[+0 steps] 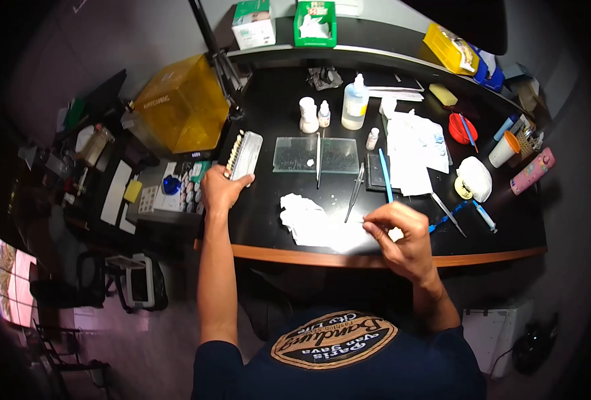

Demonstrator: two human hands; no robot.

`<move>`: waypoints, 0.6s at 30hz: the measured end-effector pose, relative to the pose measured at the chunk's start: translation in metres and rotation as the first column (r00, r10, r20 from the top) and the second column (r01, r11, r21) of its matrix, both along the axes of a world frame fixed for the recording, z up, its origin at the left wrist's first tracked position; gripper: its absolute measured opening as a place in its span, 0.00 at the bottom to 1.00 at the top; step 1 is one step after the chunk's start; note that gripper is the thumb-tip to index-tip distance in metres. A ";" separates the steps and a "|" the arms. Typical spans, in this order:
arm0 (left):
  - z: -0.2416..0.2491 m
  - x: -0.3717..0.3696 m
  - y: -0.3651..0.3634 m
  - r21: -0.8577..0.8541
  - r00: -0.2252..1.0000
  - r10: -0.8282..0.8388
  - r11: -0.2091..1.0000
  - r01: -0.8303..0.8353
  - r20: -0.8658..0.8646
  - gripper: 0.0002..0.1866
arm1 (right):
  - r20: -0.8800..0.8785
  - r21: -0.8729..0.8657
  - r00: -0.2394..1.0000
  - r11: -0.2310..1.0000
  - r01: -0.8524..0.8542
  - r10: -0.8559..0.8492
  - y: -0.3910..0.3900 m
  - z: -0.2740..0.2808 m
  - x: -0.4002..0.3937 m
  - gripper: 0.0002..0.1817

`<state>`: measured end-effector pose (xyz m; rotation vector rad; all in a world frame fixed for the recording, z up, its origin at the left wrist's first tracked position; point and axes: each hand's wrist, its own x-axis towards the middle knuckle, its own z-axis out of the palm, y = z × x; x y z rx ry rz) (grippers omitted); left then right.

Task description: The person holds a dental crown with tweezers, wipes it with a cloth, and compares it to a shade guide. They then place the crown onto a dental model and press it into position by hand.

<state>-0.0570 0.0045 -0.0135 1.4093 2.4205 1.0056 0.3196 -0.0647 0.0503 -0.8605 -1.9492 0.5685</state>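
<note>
My left hand (221,190) is closed on the lower end of a tooth shade guide (247,155), a pale holder with a row of tooth-coloured tabs along its left side. At the table's front, my right hand (402,239) is pinched, with something small and pale at its fingertips that I cannot make out. Left of that hand lies crumpled white tissue (301,217) beside a brightly lit patch. Tweezers (356,193) and a blue stick (385,175) lie just beyond the fingers. A metal spatula (319,160) rests across a glass slab (290,157).
Behind the slab stand a liquid bottle (355,107) and small white bottles (308,117). Paper sheets (409,150), a red bowl (460,130), a syringe (485,217) and an orange-rimmed cup (502,150) occupy the right. A yellow transparent box (182,107) stands left. The wooden edge (295,255) runs in front.
</note>
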 end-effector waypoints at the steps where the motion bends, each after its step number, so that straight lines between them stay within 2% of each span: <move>1: -0.001 0.001 -0.002 0.035 1.000 -0.004 0.999 0.004 0.000 0.32 | 0.012 0.029 1.000 0.999 -0.018 0.018 0.004 0.007 -0.002 0.06; 6: -0.015 -0.009 -0.004 0.121 0.998 -0.068 0.990 0.065 0.015 0.29 | 0.108 0.060 0.985 0.988 -0.142 0.135 0.029 0.042 -0.014 0.05; 7: -0.004 -0.002 -0.009 0.093 0.996 -0.093 0.991 0.092 0.011 0.26 | 0.094 0.033 0.983 0.986 -0.161 0.158 0.036 0.045 -0.020 0.05; 10: -0.038 -0.017 0.005 0.263 0.972 -0.214 0.947 0.183 0.096 0.24 | 0.026 -0.089 0.967 0.964 -0.250 0.254 0.059 0.057 -0.048 0.05; 11: -0.031 -0.013 0.003 0.221 0.972 -0.210 0.958 0.183 0.106 0.23 | 0.069 -0.130 0.965 0.961 -0.245 0.255 0.068 0.058 -0.059 0.05; 13: -0.051 -0.023 0.012 0.328 0.966 -0.237 0.925 0.193 0.102 0.23 | 0.197 -0.237 0.931 0.936 -0.259 0.308 0.083 0.066 -0.079 0.09; 14: -0.054 -0.024 0.013 0.380 0.963 -0.250 0.904 0.196 0.099 0.24 | 0.226 -0.230 0.926 0.941 -0.249 0.301 0.092 0.063 -0.091 0.11; 16: -0.056 -0.023 0.011 0.345 0.963 -0.250 0.917 0.202 0.099 0.21 | 0.192 -0.246 0.927 0.930 -0.272 0.322 0.112 0.046 -0.115 0.12; 18: -0.047 -0.020 0.006 0.296 0.963 -0.250 0.932 0.210 0.102 0.19 | 0.235 -0.253 0.923 0.936 -0.245 0.305 0.118 0.043 -0.138 0.13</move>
